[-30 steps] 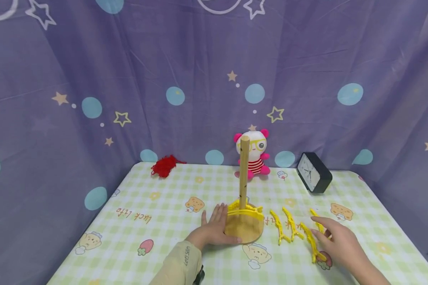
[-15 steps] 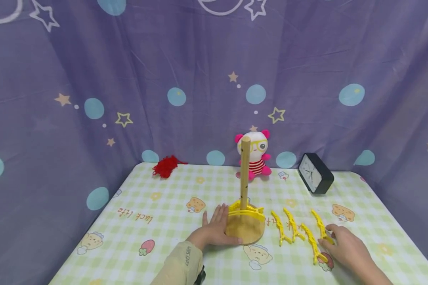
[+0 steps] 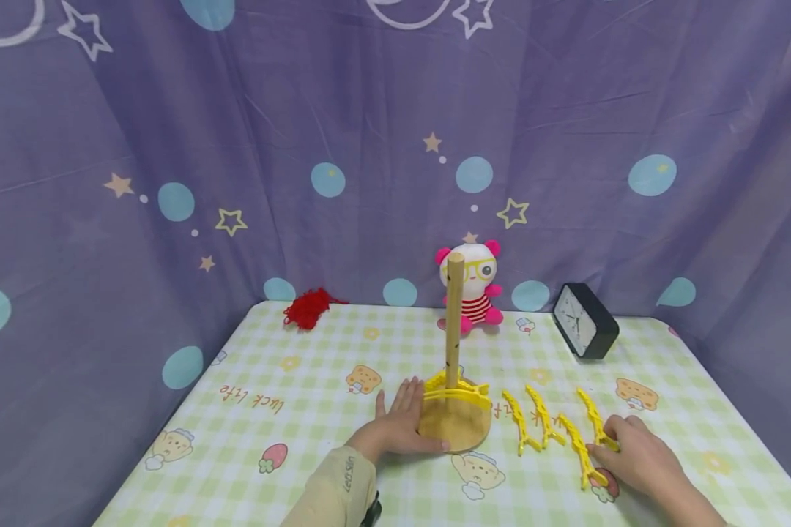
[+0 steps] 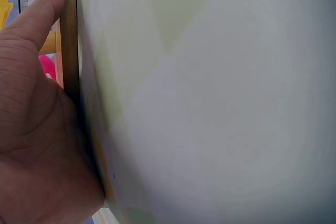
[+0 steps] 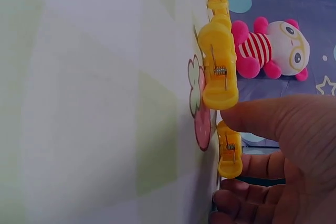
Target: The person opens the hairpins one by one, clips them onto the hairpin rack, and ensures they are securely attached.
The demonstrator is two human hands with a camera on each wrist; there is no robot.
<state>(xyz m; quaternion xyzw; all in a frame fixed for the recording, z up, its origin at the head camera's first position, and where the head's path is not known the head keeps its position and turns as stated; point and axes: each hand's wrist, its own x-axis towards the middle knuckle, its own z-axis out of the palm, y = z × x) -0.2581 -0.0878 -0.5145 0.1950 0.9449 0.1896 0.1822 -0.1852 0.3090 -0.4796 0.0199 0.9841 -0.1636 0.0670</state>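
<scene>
My left hand [image 3: 395, 432] lies with straight fingers along the left side of a round wooden base [image 3: 458, 432], its thumb along the front rim. From this base rises an upright wooden post [image 3: 455, 322]. Several yellow hair clips [image 3: 461, 395] are at the foot of the post, just above the base. To the right, several more yellow hair clips lie on the cloth. My right hand [image 3: 642, 454] pinches the handle end of the rightmost hair clip [image 3: 589, 410] between thumb and fingers. In the right wrist view another spring hair clip [image 5: 219, 66] stands closer, beside the thumb.
Near the back edge are a panda plush toy [image 3: 477, 293] behind the post, a black desk clock [image 3: 587, 322] to the right and a bundle of red yarn [image 3: 307, 309] to the left. A checked cloth [image 3: 237, 454] covers the table, and a purple curtain [image 3: 369, 110] hangs behind.
My right hand has lowered slightly from over the clips and closed its fingers on the rightmost clip's handle end. The left hand stays at the base.
</scene>
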